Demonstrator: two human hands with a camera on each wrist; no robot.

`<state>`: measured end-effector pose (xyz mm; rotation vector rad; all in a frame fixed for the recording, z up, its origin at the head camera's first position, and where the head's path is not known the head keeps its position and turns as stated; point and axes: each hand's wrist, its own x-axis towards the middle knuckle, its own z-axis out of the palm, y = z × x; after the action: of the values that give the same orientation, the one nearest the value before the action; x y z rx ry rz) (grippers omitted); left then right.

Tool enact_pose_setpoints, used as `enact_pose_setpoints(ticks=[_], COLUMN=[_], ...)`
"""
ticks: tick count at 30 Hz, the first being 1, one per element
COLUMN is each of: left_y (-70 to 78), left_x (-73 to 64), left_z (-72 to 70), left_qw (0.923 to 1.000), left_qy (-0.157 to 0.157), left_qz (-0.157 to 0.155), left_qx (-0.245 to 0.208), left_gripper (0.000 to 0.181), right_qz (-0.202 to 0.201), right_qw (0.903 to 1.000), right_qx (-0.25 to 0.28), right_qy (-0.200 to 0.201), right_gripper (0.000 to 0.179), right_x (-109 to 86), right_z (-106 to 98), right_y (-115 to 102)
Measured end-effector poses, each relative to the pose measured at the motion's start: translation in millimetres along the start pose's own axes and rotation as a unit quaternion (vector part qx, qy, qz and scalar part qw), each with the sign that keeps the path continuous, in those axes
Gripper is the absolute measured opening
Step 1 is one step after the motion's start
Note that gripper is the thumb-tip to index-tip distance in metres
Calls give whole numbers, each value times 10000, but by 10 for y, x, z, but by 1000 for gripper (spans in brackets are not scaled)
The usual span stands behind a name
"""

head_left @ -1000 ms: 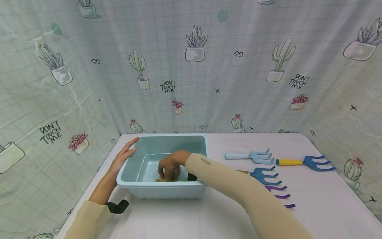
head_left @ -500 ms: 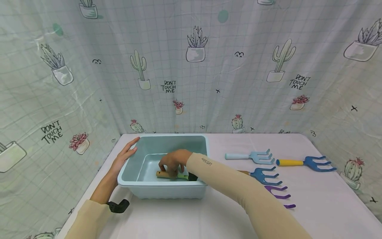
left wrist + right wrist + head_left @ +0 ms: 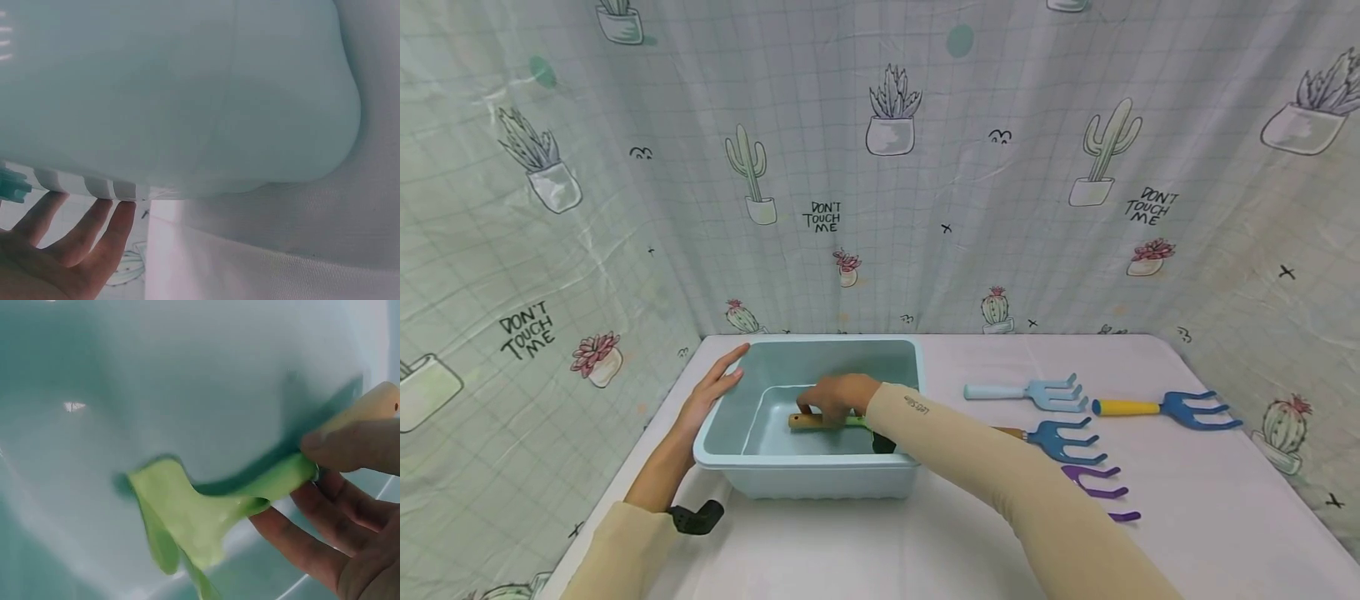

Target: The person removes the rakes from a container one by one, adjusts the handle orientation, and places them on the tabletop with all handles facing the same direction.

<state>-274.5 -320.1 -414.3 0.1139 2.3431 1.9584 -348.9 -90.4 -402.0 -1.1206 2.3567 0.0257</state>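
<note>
Inside the pale blue plastic bin [image 3: 808, 464], my right hand [image 3: 835, 398] pinches a small hand rake [image 3: 187, 509] with a light green head and a wooden handle [image 3: 805, 422]. The right wrist view has the thumb on one side near the joint of handle and neck, with fingers on the other. The rake's tines point down toward the bin floor, and a shadow lies beside it. My left hand [image 3: 709, 393] rests against the bin's left side with fairly straight fingers. In the left wrist view its fingertips [image 3: 125, 212] touch the bin's outer surface.
Several other hand rakes lie right of the bin on the white table: a light blue one [image 3: 1033, 393], a yellow-handled blue one [image 3: 1168, 409], a wooden-handled blue one [image 3: 1066, 440] and a purple one [image 3: 1093, 479], partly behind my right forearm. A cactus-print curtain [image 3: 940, 208] surrounds the table.
My right hand and the hand rake have moved up and slightly away from the bin's near wall, bringing more of the wooden handle into sight. The left hand stays against the bin.
</note>
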Motion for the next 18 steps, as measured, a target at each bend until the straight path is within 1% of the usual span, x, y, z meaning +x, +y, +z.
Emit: enact_pose_setpoints(ticks=[3,5,8,11,15,18], left_y=[2,-3,0,3,4,4], left_x=[0,0,-2,5,11,2], left_z=[7,6,5,1,-3,6], left_qw=[10000,10000,10000,9999,9999,10000], left_qy=[13,14,28,33,6,29], left_qz=[-6,-26,-76,-110,-100,-83], left_qx=[27,10,-55,-83,-53,6], left_gripper=[59,58,58,59,58,57], right_qz=[-145,-129,-9,121,70,10], right_qw=[9993,9996,9997,9969,9915,9885], right_qx=[-283,-173,223,767,1291,1506], right_qy=[183,175,67,-80,-154,-167], right_gripper=[27,31,39,51,61,63], right_x=[-9,-11,-19,-31,-47,-53], right_z=[-15,-30,-64,-104,-162,-210], right_y=[4,11,27,50,79,91])
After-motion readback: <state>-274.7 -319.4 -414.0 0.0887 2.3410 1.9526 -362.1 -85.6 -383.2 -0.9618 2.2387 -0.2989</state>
